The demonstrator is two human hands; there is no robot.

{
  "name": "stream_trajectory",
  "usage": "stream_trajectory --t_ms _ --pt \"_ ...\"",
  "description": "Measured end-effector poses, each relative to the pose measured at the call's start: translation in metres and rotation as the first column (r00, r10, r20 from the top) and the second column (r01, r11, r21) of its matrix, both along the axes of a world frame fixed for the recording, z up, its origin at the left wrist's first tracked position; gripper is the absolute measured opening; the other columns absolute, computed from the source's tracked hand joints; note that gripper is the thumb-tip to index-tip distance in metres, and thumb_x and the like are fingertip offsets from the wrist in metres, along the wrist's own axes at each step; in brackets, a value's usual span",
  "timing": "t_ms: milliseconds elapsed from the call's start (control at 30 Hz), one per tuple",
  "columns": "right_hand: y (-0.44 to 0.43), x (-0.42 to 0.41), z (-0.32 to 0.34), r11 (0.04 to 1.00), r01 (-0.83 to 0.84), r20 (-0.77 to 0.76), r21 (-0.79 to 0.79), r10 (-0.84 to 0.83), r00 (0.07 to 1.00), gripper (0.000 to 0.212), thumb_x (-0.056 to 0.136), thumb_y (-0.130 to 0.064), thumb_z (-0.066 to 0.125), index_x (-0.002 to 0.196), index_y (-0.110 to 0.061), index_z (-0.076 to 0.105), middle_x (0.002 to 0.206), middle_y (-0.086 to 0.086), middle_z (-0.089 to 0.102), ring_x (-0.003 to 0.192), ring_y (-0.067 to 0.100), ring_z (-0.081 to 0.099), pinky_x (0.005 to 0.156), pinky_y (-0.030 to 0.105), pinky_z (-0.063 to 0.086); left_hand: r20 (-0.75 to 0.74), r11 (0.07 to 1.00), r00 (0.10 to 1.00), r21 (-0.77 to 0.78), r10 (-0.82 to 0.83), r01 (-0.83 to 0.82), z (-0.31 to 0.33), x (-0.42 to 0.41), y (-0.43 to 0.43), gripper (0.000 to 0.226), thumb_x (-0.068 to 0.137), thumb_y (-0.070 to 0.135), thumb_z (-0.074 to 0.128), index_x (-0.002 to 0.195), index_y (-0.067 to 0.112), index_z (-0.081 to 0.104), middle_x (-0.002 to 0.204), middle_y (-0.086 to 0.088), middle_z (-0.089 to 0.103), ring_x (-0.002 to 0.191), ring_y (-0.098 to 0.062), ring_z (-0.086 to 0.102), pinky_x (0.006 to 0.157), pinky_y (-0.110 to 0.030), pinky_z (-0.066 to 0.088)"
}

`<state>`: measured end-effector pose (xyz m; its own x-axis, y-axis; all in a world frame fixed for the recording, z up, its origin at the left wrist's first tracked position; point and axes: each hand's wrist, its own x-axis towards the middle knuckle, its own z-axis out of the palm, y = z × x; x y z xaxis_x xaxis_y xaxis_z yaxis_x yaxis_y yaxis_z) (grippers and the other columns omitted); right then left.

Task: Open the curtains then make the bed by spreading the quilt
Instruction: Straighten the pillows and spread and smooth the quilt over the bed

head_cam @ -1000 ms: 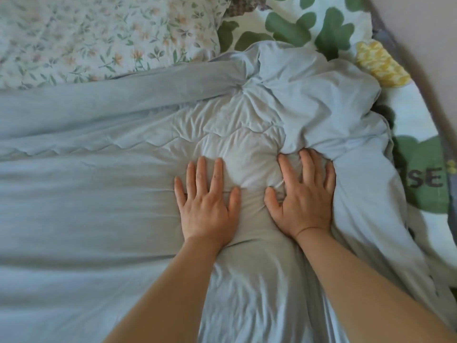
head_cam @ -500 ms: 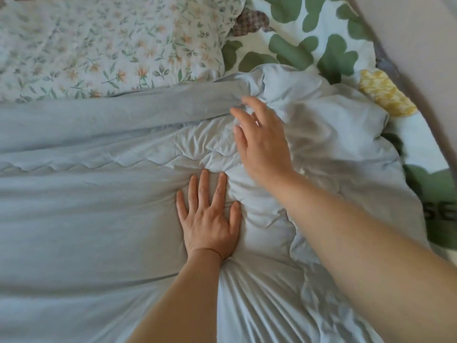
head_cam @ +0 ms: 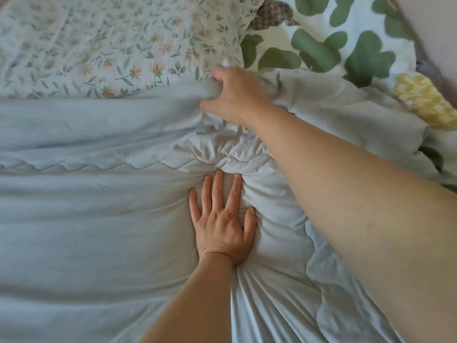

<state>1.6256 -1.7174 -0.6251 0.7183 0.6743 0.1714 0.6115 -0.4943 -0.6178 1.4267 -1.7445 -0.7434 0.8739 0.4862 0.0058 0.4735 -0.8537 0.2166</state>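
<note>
The soft, light pale-blue quilted quilt [head_cam: 99,219] is pinned by the flat, open left hand [head_cam: 222,226]; its bunched top edge is gripped by the closed right hand [head_cam: 235,95].

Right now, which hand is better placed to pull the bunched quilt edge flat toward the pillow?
The right hand: it is closed on the quilt fold just below the floral pillow. The left hand lies flat, pressing the quilt's middle.

Right hand [head_cam: 235,95] gripping quilt [head_cam: 86,219], left hand [head_cam: 222,226] flat
</note>
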Motion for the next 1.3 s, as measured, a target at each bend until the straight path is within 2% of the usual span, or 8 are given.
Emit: stream_trajectory --t_ms 100,267,367,700,933,1000,1133,1300 --pt "0.010 -0.022 0.004 0.916 -0.036 0.388 0.400 -0.133 0.912 0.023 0.075 -0.021 0.063 0.094 -0.009 0.066 0.095 0.005 0.064 0.076 0.019 0.064 0.053 0.021 0.043 0.011 1.000 1.000 0.003 0.014 -0.014 0.000 0.000 0.000 0.071 0.083 0.058 0.032 0.149 0.035 0.021 0.158 -0.003 0.018 0.146 -0.024 0.012 0.115 -0.052 0.004" --pt "0.001 0.012 -0.055 0.912 0.245 0.014 -0.328 -0.255 0.967 0.067 0.096 -0.020 0.048 0.152 -0.016 0.010 0.157 0.017 0.006 0.138 0.034 0.029 0.108 0.040 0.036 0.013 1.000 1.000 -0.014 0.012 -0.012 0.001 0.001 0.000 0.071 0.083 0.058 0.030 0.150 0.037 0.020 0.158 -0.001 0.018 0.146 -0.023 0.011 0.116 -0.052 0.004" --pt "-0.009 0.010 -0.052 0.913 0.227 0.105 -0.340 -0.203 0.974 0.070 0.097 -0.022 0.045 0.152 -0.023 0.002 0.158 0.016 -0.009 0.143 0.037 0.014 0.115 0.044 0.024 0.020 1.000 1.000 -0.013 0.010 -0.009 0.000 0.000 0.000 0.071 0.083 0.058 0.031 0.150 0.037 0.019 0.158 -0.002 0.018 0.146 -0.023 0.011 0.116 -0.052 0.003" --pt "-0.085 0.040 -0.012 0.735 0.612 0.528 -0.291 -0.410 0.744 0.037 0.092 -0.012 0.035 0.125 -0.002 0.050 0.131 0.020 0.052 0.126 0.035 0.037 0.104 0.044 0.026 0.027 1.000 1.000 0.017 0.005 -0.005 -0.002 0.001 0.000 0.070 0.084 0.059 0.028 0.150 0.037 0.019 0.159 -0.002 0.017 0.146 -0.023 0.009 0.116 -0.051 0.002" --pt "-0.119 0.038 -0.003 0.591 0.345 -0.073 -0.729 -0.568 0.820 0.089 0.084 -0.045 0.058 0.150 -0.008 0.013 0.146 0.020 0.034 0.133 0.038 0.034 0.107 0.041 0.033 0.032 1.000 0.999 0.014 0.011 -0.012 -0.001 0.001 -0.001 0.070 0.084 0.060 0.024 0.150 0.038 0.015 0.159 -0.001 0.013 0.147 -0.021 0.005 0.117 -0.050 0.000" --pt "-0.127 0.033 -0.010 0.617 0.373 -0.132 -0.693 -0.617 0.776 0.099 0.081 -0.036 0.064 0.152 -0.013 -0.001 0.148 0.019 0.030 0.133 0.039 0.033 0.103 0.043 0.037 0.030 1.000 0.999 0.014 0.011 -0.012 -0.001 0.001 0.000 0.070 0.085 0.060 0.024 0.150 0.038 0.014 0.159 0.000 0.012 0.147 -0.021 0.005 0.117 -0.050 0.000" --pt "-0.140 0.031 -0.010 0.731 0.606 0.053 -0.314 -0.623 0.780 0.054 0.090 -0.025 0.058 0.137 -0.011 0.038 0.138 0.013 0.048 0.123 0.033 0.048 0.095 0.040 0.042 0.037 1.000 0.999 0.011 0.012 -0.013 -0.001 0.001 -0.001 0.070 0.085 0.060 0.024 0.150 0.037 0.016 0.159 0.000 0.013 0.147 -0.022 0.006 0.117 -0.050 0.001" --pt "-0.158 0.063 -0.008 0.583 0.810 0.329 -0.056 -0.755 0.567 0.055 0.096 -0.015 0.044 0.147 -0.011 0.025 0.146 0.019 0.033 0.125 0.040 0.045 0.099 0.043 0.037 0.031 1.000 0.999 0.008 0.014 -0.014 0.001 0.001 -0.001 0.069 0.084 0.060 0.025 0.150 0.039 0.017 0.159 -0.001 0.015 0.147 -0.022 0.007 0.117 -0.050 0.002"
